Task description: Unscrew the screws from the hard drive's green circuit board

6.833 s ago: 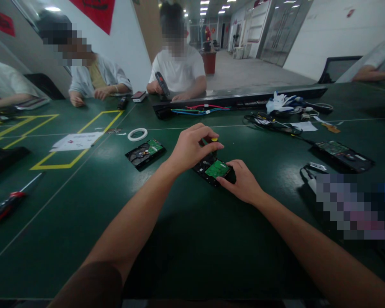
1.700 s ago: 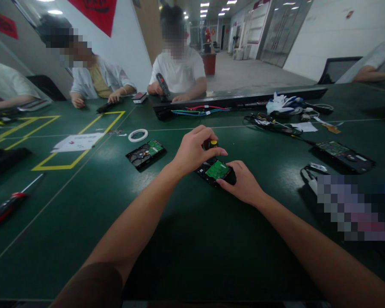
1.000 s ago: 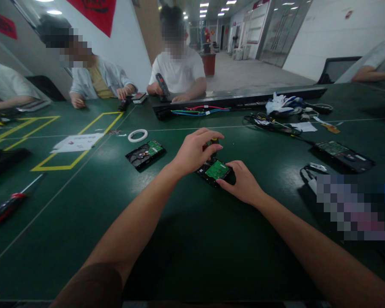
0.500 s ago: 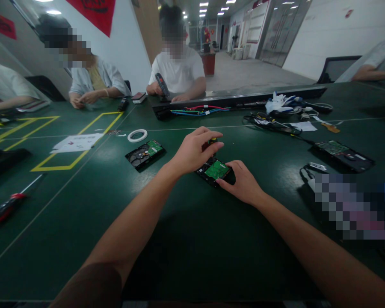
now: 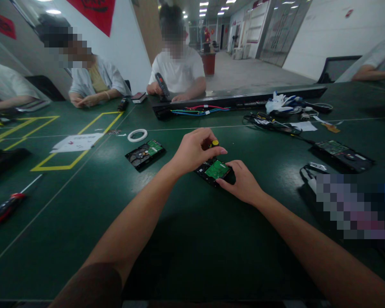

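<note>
A black hard drive with a green circuit board lies on the dark green table in front of me. My right hand grips its right end between thumb and fingers. Over the drive's far left part, my left hand is closed round a small screwdriver with a yellow top; its shaft is hidden behind the fingers. A second hard drive rests to the left, beside a white tape roll.
A red-and-black screwdriver lies far left, near a paper sheet. Across the table stands a long black housing with wires; a seated person holds a power tool behind it. Gloves, cables and another drive are on the right.
The fingers of my left hand have shifted round the screwdriver, and its yellow top shows more clearly. My right hand and the drive have stayed in place.
</note>
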Motion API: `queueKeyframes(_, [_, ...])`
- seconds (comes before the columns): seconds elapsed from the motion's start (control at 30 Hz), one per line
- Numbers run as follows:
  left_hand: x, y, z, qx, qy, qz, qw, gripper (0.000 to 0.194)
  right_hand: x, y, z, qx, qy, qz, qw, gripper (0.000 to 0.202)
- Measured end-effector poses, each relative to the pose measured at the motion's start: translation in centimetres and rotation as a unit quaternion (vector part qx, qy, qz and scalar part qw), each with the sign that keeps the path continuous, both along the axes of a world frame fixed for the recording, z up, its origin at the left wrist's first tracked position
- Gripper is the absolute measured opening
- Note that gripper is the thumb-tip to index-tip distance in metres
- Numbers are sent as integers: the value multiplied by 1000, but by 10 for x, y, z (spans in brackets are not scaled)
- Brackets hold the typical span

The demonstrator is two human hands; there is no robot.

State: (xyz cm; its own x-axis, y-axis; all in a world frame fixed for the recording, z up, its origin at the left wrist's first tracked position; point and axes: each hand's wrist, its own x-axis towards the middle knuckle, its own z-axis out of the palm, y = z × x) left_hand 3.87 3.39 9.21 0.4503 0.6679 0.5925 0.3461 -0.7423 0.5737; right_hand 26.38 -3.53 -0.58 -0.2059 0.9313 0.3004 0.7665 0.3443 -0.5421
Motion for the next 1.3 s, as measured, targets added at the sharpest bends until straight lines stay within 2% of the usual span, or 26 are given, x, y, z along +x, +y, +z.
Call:
queueKeyframes(0.17, [-3, -2, 5, -29, 2, -33, 999, 17, 0, 1, -1, -1, -8, -2, 1000, 54])
queueKeyframes(0.3, [-5, -4, 10, -36, 36, -52, 997, 25, 0, 1, -3, 9, -12, -1, 1000, 54])
queueKeyframes(0.57, [-3, -1, 8, -3, 15, -24, 1000, 20, -1, -1, 1, -4, -10, -4, 1000, 54])
queueKeyframes(0.67, [-2, -1, 7, -6, 9, -17, 1000, 23, -2, -1, 2, -8, -7, -4, 1000, 54])
queueKeyframes(0.8, [-3, -2, 7, -20, 12, -28, 999, 17, -1, 0, 0, 7, -12, 4, 1000, 53])
queueKeyframes(0.97, [-4, -3, 7, -46, 16, -32, 998, 30, 0, 2, -3, 13, -8, 5, 1000, 52])
queueKeyframes(1.17, [-3, -3, 8, 20, 28, -13, 999, 20, 0, 1, -2, 3, -6, 1, 1000, 55])
queueKeyframes(1.3, [-2, -1, 7, 66, 47, 15, 997, 21, 0, 1, -4, 5, -1, -1, 1000, 55])
